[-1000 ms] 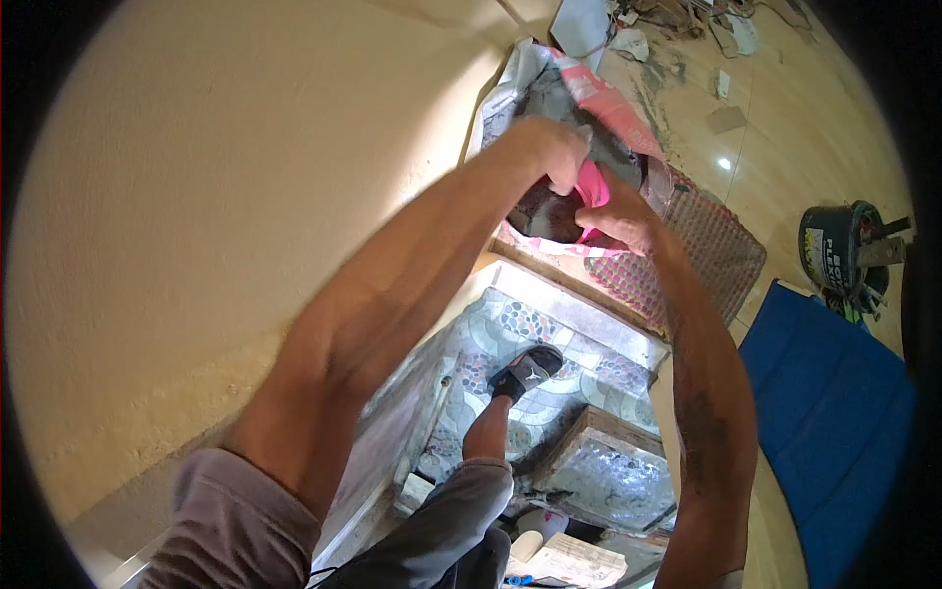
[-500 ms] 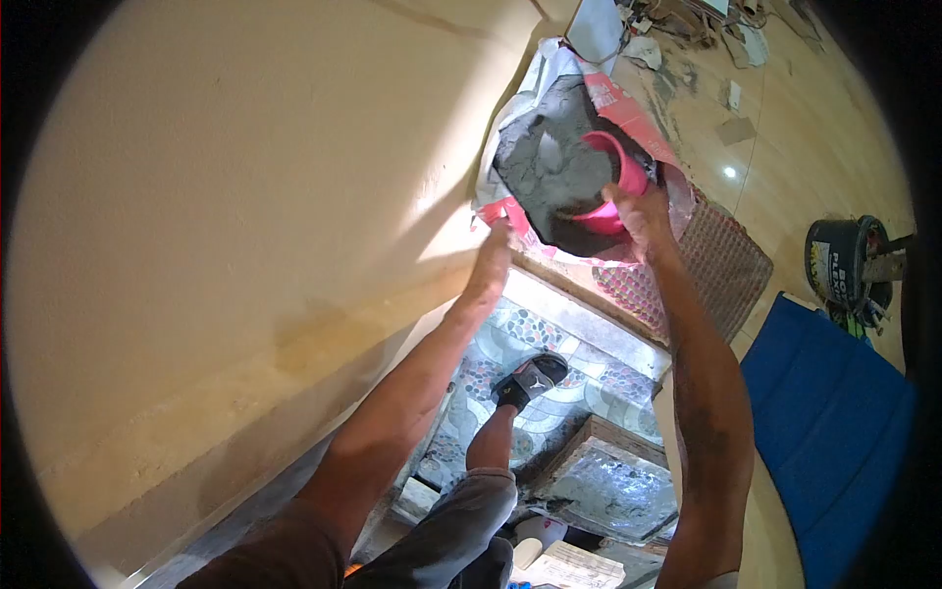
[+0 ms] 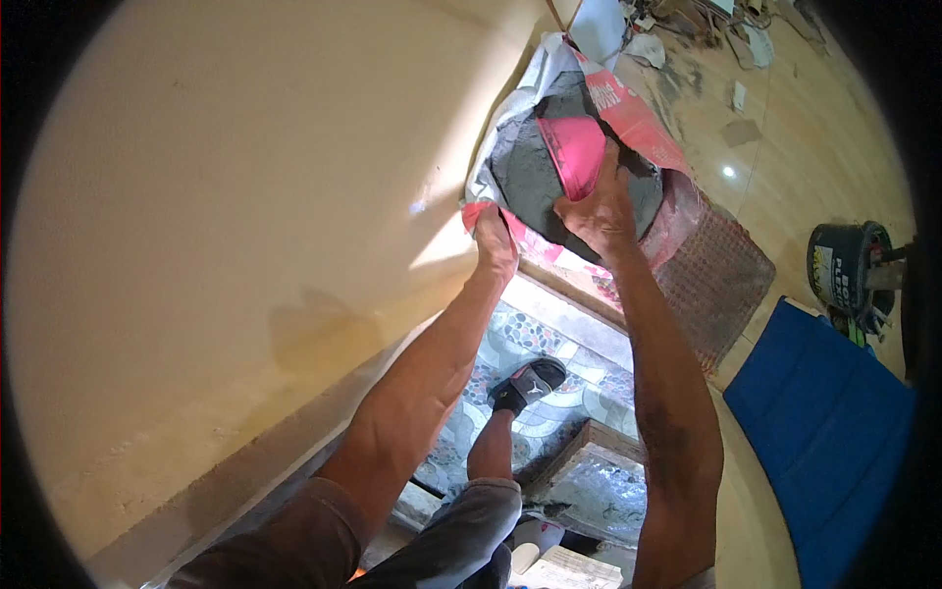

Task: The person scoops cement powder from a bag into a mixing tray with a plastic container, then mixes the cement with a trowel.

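scoop point(image 3: 574, 152) is sitting gripped in the right hand point(image 3: 601, 214) over powder point(image 3: 520, 169); left hand point(image 3: 497, 241) is clasping the sack point(image 3: 640, 120) edge.

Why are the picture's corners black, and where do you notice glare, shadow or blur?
Head view: dark rounded corners, probably from a very wide lens; head view: a small glare spot on the floor, bright light on the wall beside the left hand, a shadow lower down; head view: the right hand and pink container look fairly sharp.
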`<state>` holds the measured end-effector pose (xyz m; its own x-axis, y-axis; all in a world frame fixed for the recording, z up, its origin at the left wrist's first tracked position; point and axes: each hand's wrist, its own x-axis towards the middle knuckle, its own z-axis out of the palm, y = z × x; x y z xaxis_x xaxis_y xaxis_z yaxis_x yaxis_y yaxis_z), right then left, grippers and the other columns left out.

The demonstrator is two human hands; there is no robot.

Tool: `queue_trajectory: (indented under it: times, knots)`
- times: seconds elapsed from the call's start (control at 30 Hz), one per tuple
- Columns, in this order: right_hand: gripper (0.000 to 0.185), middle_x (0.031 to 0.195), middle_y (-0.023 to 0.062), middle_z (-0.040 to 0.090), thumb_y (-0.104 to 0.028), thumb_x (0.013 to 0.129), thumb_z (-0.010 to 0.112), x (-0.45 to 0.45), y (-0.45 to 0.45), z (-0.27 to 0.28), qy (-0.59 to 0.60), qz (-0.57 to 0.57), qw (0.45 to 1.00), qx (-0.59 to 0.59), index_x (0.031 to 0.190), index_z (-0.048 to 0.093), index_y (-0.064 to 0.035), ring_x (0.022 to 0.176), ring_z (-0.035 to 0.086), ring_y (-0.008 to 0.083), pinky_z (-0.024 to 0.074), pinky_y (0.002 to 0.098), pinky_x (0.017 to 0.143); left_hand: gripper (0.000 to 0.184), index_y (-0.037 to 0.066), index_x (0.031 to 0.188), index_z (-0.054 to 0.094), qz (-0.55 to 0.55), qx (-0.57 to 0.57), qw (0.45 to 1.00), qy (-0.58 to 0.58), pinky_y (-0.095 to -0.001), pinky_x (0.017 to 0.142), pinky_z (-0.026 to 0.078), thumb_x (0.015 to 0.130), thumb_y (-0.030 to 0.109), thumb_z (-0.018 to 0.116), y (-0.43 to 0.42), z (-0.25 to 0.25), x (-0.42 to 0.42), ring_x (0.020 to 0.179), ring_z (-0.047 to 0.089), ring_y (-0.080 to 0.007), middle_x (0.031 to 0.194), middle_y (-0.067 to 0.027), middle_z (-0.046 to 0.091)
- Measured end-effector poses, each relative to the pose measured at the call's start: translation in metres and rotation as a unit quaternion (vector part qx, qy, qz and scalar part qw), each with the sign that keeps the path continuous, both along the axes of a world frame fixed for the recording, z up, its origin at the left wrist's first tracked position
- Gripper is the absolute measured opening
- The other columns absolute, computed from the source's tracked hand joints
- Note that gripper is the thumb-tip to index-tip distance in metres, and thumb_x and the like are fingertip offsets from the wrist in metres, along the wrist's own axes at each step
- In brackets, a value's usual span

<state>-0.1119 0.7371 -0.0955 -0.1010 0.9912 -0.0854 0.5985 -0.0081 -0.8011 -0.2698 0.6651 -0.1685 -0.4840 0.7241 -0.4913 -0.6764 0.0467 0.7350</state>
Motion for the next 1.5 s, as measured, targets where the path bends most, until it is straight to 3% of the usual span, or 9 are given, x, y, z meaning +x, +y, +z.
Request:
queue_trajectory:
  times: [0.1,0.27,0.63,0.73,0.93,1.1,1.2,1.37,1.5]
  knots:
    - [0.102,0.119,0.0357,0.047,-0.012,0.065,0.074,0.020,-0.004,0.004,0.006,0.077,0.997,-0.025,0.149,0.016,-0.0038,0.111,0.052,0.0519,0.0451,0.0493,0.099,0.029,0.015,0.106,0.058,-0.011,0.023,0.999,-0.040,-0.0396,0.103,0.045,0.080,0.006,0.049,0.007,0.027,0.008,0.107,0.058,-0.0212,0.112,-0.0016,0.062]
    - [0.103,0.121,0.0335,0.046,-0.012,0.065,0.074,0.035,-0.016,0.000,-0.005,0.135,0.990,-0.031,0.150,0.017,-0.0066,0.113,0.053,0.0493,0.0455,0.0482,0.099,0.017,0.014,0.098,0.061,0.043,0.018,0.999,-0.025,-0.0384,0.101,0.046,0.085,0.010,0.051,0.000,-0.016,-0.006,0.109,0.059,-0.0211,0.109,-0.0028,0.064]
    - [0.087,0.119,0.0237,0.060,-0.014,0.069,0.073,0.042,-0.032,0.039,0.148,0.085,0.965,-0.200,0.143,0.030,-0.0016,0.109,0.061,0.0354,0.0481,0.0401,0.095,0.029,0.005,0.120,0.059,-0.104,0.017,0.992,-0.067,-0.0352,0.106,0.040,0.097,0.020,0.049,-0.015,0.038,0.010,0.118,0.057,-0.0196,0.124,-0.0060,0.063]
    - [0.081,0.118,0.0214,0.061,-0.014,0.072,0.072,0.046,-0.033,-0.001,0.231,0.041,0.944,-0.233,0.143,0.036,-0.0008,0.108,0.061,0.0314,0.0485,0.0376,0.094,0.032,0.006,0.124,0.057,-0.133,0.016,0.991,-0.031,-0.0353,0.107,0.040,0.098,0.023,0.047,-0.018,0.040,0.012,0.119,0.057,-0.0200,0.126,-0.0058,0.063]
    - [0.062,0.113,0.0111,0.061,-0.008,0.079,0.066,0.051,-0.041,-0.013,0.454,-0.031,0.836,-0.306,0.137,0.046,-0.0032,0.102,0.062,0.0249,0.0521,0.0389,0.091,0.039,0.007,0.130,0.051,-0.119,-0.076,0.989,0.039,-0.0347,0.116,0.026,0.099,0.030,0.048,-0.025,0.048,0.016,0.134,0.042,-0.0170,0.141,-0.0042,0.051]
    - [0.046,0.108,0.0077,0.056,-0.005,0.083,0.060,0.058,-0.044,-0.026,0.569,-0.074,0.742,-0.347,0.128,0.050,-0.0073,0.099,0.061,0.0231,0.0577,0.0453,0.086,0.070,-0.006,0.151,0.025,-0.150,0.018,0.985,0.081,-0.0330,0.123,0.007,0.100,0.037,0.046,-0.048,0.059,0.014,0.151,0.016,-0.0213,0.162,-0.0129,0.020]
    - [0.043,0.109,0.0092,0.056,-0.006,0.084,0.061,0.064,-0.048,-0.013,0.596,-0.108,0.710,-0.360,0.125,0.050,-0.0053,0.102,0.061,0.0261,0.0576,0.0489,0.088,0.069,-0.005,0.154,0.015,-0.249,0.072,0.948,0.184,-0.0363,0.123,0.005,0.106,0.043,0.028,-0.095,0.067,0.018,0.152,0.008,-0.0242,0.164,-0.0161,0.011]
    - [0.044,0.116,0.0127,0.056,-0.002,0.085,0.059,0.066,-0.051,0.008,0.628,-0.165,0.685,-0.330,0.128,0.048,-0.0033,0.109,0.059,0.0301,0.0552,0.0539,0.093,0.078,0.001,0.156,0.010,-0.438,0.000,0.868,0.233,-0.0368,0.123,0.004,0.101,0.055,0.024,-0.195,0.114,0.048,0.152,0.009,-0.0253,0.164,-0.0148,0.010]
    - [0.048,0.122,0.0129,0.055,-0.001,0.086,0.057,0.070,-0.057,0.014,0.651,-0.167,0.671,-0.313,0.132,0.046,-0.0041,0.114,0.058,0.0306,0.0519,0.0552,0.097,0.074,0.002,0.154,0.023,-0.577,-0.131,0.777,0.215,-0.0372,0.122,0.011,0.103,0.055,0.027,-0.269,0.135,0.063,0.150,0.016,-0.0263,0.162,-0.0158,0.020]
